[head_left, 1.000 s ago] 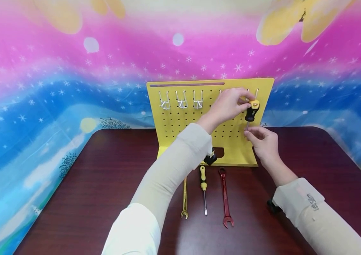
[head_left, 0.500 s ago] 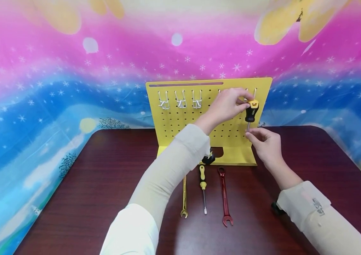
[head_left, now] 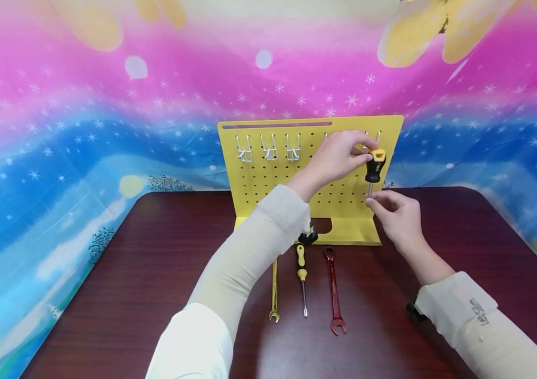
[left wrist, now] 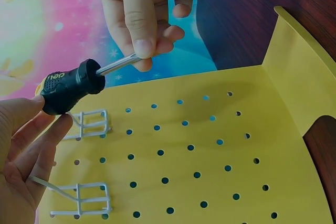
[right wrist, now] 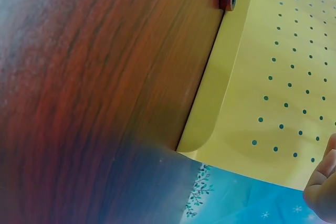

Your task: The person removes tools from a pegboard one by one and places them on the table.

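Observation:
A short screwdriver (head_left: 374, 169) with a black and yellow handle is held upright before the right end of the yellow pegboard (head_left: 344, 210). My left hand (head_left: 337, 158) pinches the top of its handle between thumb and fingers. Lower down, my right hand (head_left: 398, 216) pinches the metal shaft near its tip between thumb and forefinger, so the tip is hidden. In the left wrist view, the handle (left wrist: 73, 87) lies beside a white wire hook (left wrist: 93, 124); whether they touch I cannot tell. Only fingertips of the right hand (right wrist: 323, 187) show in the right wrist view.
On the dark table (head_left: 155, 295) lie a gold wrench (head_left: 275, 295), a longer yellow-black screwdriver (head_left: 302, 276) and a red wrench (head_left: 335, 295), in front of the board's foot. Several white hooks, such as the left one (head_left: 245, 152), line the board's upper part.
My right hand has shifted slightly right and down, with the screwdriver's shaft swinging a little the same way. The left hand keeps its grip on the handle almost unmoved.

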`<state>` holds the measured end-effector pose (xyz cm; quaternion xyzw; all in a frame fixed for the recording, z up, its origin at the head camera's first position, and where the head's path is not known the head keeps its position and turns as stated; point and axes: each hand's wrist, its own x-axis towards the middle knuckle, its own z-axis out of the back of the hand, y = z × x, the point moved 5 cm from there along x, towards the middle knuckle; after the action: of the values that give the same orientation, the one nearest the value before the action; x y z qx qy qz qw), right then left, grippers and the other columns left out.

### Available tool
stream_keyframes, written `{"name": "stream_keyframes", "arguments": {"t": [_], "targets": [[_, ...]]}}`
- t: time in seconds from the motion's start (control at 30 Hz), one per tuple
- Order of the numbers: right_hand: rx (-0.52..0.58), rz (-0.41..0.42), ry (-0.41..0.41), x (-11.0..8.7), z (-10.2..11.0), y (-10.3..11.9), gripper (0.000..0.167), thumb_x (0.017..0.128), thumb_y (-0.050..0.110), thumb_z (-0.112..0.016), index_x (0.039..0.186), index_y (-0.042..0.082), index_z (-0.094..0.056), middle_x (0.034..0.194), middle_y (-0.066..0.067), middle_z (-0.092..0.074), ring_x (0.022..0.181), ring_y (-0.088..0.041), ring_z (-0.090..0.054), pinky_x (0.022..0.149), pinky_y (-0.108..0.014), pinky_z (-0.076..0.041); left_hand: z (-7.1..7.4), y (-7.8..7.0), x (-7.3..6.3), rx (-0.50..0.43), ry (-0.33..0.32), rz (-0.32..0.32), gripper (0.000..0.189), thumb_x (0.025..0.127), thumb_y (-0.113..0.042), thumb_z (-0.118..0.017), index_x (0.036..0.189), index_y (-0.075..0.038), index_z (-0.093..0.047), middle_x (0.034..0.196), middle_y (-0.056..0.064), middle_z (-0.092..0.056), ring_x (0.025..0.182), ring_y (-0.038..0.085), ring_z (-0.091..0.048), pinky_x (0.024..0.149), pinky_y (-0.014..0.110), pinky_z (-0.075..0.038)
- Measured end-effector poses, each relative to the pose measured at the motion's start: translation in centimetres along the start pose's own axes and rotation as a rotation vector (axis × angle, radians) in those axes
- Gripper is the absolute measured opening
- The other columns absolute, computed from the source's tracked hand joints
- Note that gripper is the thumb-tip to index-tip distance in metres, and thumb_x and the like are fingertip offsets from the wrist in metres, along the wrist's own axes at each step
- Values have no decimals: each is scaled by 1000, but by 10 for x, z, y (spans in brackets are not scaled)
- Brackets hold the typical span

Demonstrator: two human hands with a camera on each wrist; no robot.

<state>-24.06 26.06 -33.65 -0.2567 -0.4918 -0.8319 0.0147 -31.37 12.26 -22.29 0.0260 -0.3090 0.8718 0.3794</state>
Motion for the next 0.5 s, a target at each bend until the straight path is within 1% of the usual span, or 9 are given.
{"name": "stream_keyframes", "arguments": {"t": [0.23, 0.37, 0.5], "targets": [[-19, 33, 0, -4, 3, 6, 20, 91, 14, -72, 102, -3, -75, 72, 37, -59, 67, 11, -57, 58, -9, -46, 3, -4, -3, 9, 1, -24, 26, 98, -23, -63, 124, -20, -69, 126, -7, -67, 106, 5, -69, 94, 13, -49], [-16, 57, 7, -8, 5, 10, 18, 90, 11, -73, 102, -2, -75, 72, 36, -59, 68, 12, -57, 60, -8, -46, 5, -7, -6, 11, 7, -36, 27, 98, -23, -64, 124, -20, -69, 126, -7, -67, 106, 5, -69, 95, 13, -49], [-16, 71, 18, -11, 8, 12, 17, 89, 9, -73, 102, -2, -75, 73, 36, -60, 70, 12, -58, 63, -7, -46, 6, -11, -10, 33, 14, -60, 28, 98, -24, -64, 125, -20, -68, 128, -7, -66, 106, 5, -69, 96, 13, -49]]}}
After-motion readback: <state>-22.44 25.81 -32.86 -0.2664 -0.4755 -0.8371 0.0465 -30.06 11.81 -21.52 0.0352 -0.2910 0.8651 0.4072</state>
